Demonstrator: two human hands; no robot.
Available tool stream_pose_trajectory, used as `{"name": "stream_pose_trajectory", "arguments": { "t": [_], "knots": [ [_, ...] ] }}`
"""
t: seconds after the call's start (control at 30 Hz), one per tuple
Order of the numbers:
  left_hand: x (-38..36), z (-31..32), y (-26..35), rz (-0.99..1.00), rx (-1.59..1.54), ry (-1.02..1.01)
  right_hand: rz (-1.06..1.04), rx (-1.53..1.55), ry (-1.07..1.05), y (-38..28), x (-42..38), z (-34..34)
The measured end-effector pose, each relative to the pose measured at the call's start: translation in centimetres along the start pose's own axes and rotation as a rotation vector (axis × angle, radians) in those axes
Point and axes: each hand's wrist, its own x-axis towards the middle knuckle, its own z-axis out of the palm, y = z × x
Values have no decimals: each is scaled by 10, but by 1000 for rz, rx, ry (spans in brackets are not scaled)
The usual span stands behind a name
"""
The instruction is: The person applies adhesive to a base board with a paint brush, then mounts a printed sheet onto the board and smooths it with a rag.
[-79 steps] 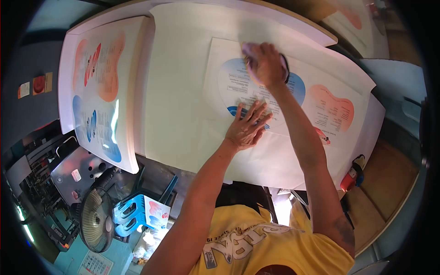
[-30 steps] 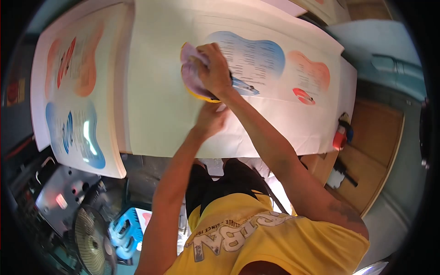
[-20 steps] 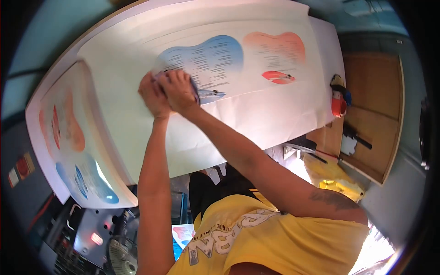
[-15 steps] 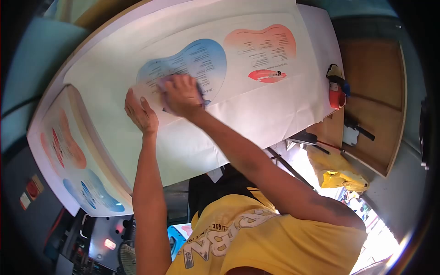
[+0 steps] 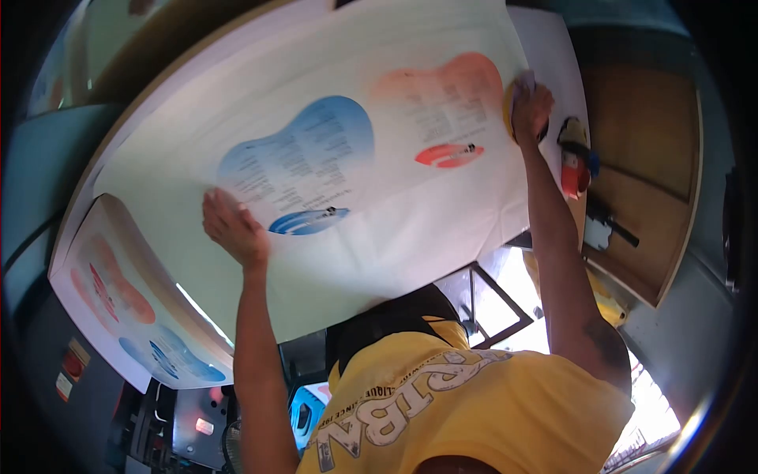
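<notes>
A large white sheet [image 5: 426, 213] lies over the table, printed with a blue shape [image 5: 335, 130] and a red shape [image 5: 466, 79]. Flat on it, left of the blue print, rests my left hand [image 5: 234, 227], its fingers stretched and holding nothing. Near the sheet's right edge, beside the red shape, my right hand [image 5: 534, 112] is closed on a purple cloth [image 5: 521, 82]. Something yellow and dark shows under that hand; its form is mostly hidden.
A red tape dispenser [image 5: 575, 172] stands at the table's right edge. Beyond it is a wooden tray [image 5: 639, 142] with a black-handled tool [image 5: 616, 224]. A curled printed sheet [image 5: 118, 284] lies at the left. A dark metal frame [image 5: 513, 324] stands below the table edge.
My right hand has moved from the blue print to the sheet's right edge with the cloth. The printed sheet has shifted slightly, and my left hand has moved a little left and down.
</notes>
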Motion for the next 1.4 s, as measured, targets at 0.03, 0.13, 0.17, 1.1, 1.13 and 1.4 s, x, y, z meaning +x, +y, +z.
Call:
{"name": "stream_pose_trajectory", "arguments": {
  "t": [0.03, 0.13, 0.17, 1.1, 1.13, 1.4],
  "knots": [
    [0, 1, 0, 0, 17, -3, -111, -24, 9, -13, -11, 5],
    [-2, -5, 5, -63, 40, -64, -347, 45, 17, -105, -56, -41],
    [-1, -7, 7, -80, 43, -79, -499, 132, -6, -141, -86, -51],
    [-4, 11, -7, 31, 42, 56, -292, 210, -176, -116, -75, -86],
    [-5, 9, -7, 26, 44, 45, -365, 412, -49, -147, -99, -54],
    [-7, -10, 3, -38, -52, -39, -509, 925, -381, -490, -209, -183]
  ]
}}
